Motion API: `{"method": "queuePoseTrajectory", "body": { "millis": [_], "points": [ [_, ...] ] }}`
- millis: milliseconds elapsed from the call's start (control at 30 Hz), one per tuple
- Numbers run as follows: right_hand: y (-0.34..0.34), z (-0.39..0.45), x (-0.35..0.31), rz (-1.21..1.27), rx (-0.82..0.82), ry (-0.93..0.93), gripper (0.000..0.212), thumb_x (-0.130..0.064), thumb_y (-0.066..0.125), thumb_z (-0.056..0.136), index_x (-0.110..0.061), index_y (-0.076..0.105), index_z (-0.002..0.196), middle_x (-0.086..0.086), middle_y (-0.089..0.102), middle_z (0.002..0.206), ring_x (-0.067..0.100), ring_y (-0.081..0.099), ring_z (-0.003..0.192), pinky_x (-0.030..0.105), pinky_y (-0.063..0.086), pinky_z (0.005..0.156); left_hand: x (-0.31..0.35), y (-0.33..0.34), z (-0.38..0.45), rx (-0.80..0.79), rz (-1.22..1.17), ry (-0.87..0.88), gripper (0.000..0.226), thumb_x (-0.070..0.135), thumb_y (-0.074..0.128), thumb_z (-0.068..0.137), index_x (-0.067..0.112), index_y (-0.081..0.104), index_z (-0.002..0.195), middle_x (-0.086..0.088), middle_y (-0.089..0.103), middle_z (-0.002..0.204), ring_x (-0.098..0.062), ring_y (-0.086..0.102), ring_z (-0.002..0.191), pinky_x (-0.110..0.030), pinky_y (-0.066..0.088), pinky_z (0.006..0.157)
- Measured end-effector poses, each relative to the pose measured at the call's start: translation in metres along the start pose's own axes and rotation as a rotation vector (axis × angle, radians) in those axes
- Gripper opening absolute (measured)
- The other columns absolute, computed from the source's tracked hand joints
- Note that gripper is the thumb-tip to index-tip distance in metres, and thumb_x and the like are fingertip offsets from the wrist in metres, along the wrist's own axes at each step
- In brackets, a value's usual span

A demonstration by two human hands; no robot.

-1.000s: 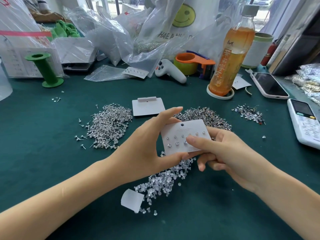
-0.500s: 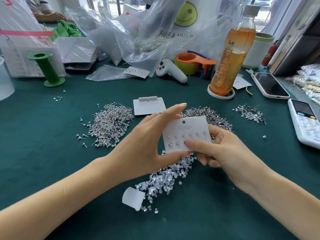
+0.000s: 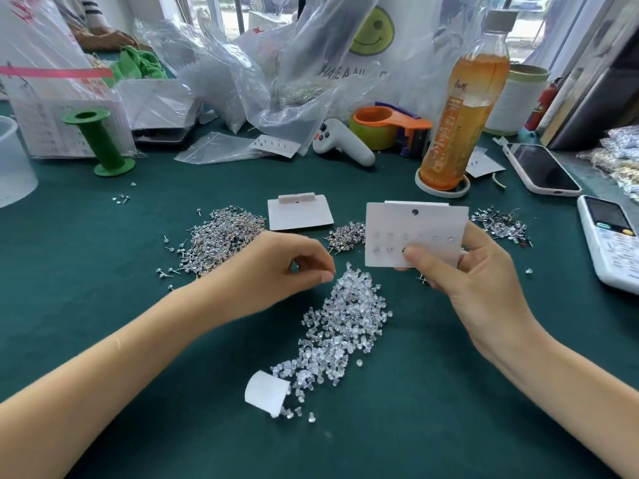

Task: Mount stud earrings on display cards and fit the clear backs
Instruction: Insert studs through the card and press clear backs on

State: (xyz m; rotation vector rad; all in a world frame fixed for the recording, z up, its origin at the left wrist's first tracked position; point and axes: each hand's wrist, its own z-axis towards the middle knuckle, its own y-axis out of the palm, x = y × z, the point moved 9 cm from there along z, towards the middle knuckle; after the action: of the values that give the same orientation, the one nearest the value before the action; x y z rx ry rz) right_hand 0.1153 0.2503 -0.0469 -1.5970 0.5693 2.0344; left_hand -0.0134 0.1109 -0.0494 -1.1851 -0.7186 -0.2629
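Display card (image 3: 428,233) held upright above green table (image 3: 103,323), just right of clear backs pile (image 3: 342,326). Right hand (image 3: 473,285) grips card, thumb pressed on its front (two stud rows there, small and blurred). Left hand (image 3: 276,271) at pile's upper edge, fingers curled, tips pinched together; anything held, cannot tell. Stud earrings heap (image 3: 221,240) left of pile, second blank card (image 3: 299,214) behind it.
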Motion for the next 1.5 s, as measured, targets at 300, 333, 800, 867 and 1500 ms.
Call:
{"method": "queuePoseTrajectory", "body": {
  "millis": [300,333,800,867,1500],
  "points": [
    [0.012,-0.005,0.007,-0.003,-0.067,-0.026,0.028,-0.003,0.070,0.078,-0.019,0.064,0.101,-0.015,0.074,0.081,-0.003,0.063,0.060,0.004,0.043,0.054,0.002,0.008,-0.001,-0.029,-0.026,0.011,0.014,0.031,0.075,0.079,0.021,0.067,0.074,0.011,0.060,0.063,-0.001,0.053,0.058,-0.007,0.037,0.056],
    [0.013,-0.005,0.007,-0.009,-0.073,-0.028,0.028,-0.002,0.069,0.079,-0.019,0.064,0.100,-0.015,0.073,0.081,-0.003,0.063,0.059,0.004,0.043,0.054,0.002,0.009,-0.001,-0.038,-0.035,0.001,0.014,0.031,0.075,0.078,0.020,0.066,0.073,0.011,0.060,0.062,-0.001,0.052,0.057,-0.008,0.037,0.056],
    [0.013,-0.004,0.010,-0.018,-0.107,-0.041,0.029,0.000,0.068,0.080,-0.018,0.063,0.101,-0.016,0.074,0.083,-0.003,0.064,0.063,0.005,0.044,0.055,0.000,0.007,-0.003,-0.181,-0.011,-0.010,0.011,0.012,0.068,0.086,0.021,0.072,0.091,0.012,0.065,0.080,-0.005,0.060,0.075,-0.013,0.045,0.068],
    [0.013,-0.004,0.010,-0.013,-0.107,-0.037,0.029,0.001,0.068,0.080,-0.018,0.063,0.102,-0.015,0.074,0.084,-0.003,0.064,0.064,0.005,0.044,0.055,-0.001,0.006,-0.003,-0.173,-0.013,-0.013,0.011,0.013,0.067,0.086,0.022,0.072,0.091,0.015,0.066,0.078,-0.004,0.060,0.073,-0.012,0.045,0.067],
    [0.016,-0.005,0.011,-0.020,-0.139,-0.036,0.031,0.005,0.067,0.081,-0.018,0.063,0.102,-0.018,0.073,0.082,-0.005,0.065,0.065,0.005,0.045,0.055,-0.007,0.003,-0.004,-0.187,-0.020,-0.041,0.018,0.011,0.071,0.083,0.026,0.070,0.092,0.011,0.066,0.080,-0.008,0.061,0.075,-0.030,0.050,0.075]
  ]
}}
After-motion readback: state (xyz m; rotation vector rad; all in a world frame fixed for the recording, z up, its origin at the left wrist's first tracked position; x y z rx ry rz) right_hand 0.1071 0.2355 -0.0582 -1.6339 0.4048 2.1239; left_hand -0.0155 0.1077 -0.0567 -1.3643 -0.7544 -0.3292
